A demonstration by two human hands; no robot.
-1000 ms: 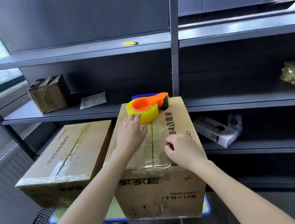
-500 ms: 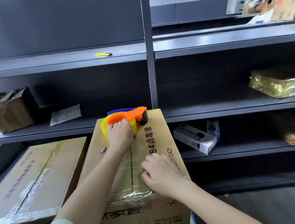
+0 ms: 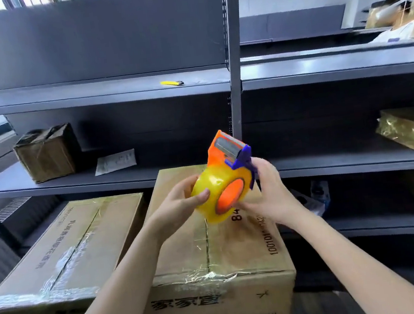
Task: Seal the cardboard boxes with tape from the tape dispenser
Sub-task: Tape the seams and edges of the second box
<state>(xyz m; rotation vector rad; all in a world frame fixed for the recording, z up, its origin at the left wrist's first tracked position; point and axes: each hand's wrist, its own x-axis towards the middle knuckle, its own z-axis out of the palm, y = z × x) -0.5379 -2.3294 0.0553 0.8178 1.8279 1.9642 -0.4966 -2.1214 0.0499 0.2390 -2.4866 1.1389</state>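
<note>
Starting at the fingers: the tape dispenser (image 3: 225,180) isn't on any seam right now. It's held up in the air between both hands, above the far half of the middle box (image 3: 212,255), cutter end pointing up and away. No loose strip of tape is visible coming off the yellow roll, so it looks like a between-runs moment and not a taping one.

That middle box already has shiny clear tape down its top centre seam and wrinkled over the front edge. Its far end is hidden behind the dispenser, so no telling if that's finished. The left box (image 3: 80,240) just beside it has crinkly tape along its seam and front edge too. Best guess: the top seams are mostly done, and what's left is any extra strips or sides the camera can't see.

Pose-wise, the left hand (image 3: 178,207) cups the roll, with the thumb (image 3: 201,195) pressed on its face and the fingers curled around the back, mostly hidden. The right hand (image 3: 268,196) grips the blue side, fingers (image 3: 261,165) wrapped behind it and the thumb reaching in under the orange hub. Both forearms come up from the bottom corners and angle inward.
</note>
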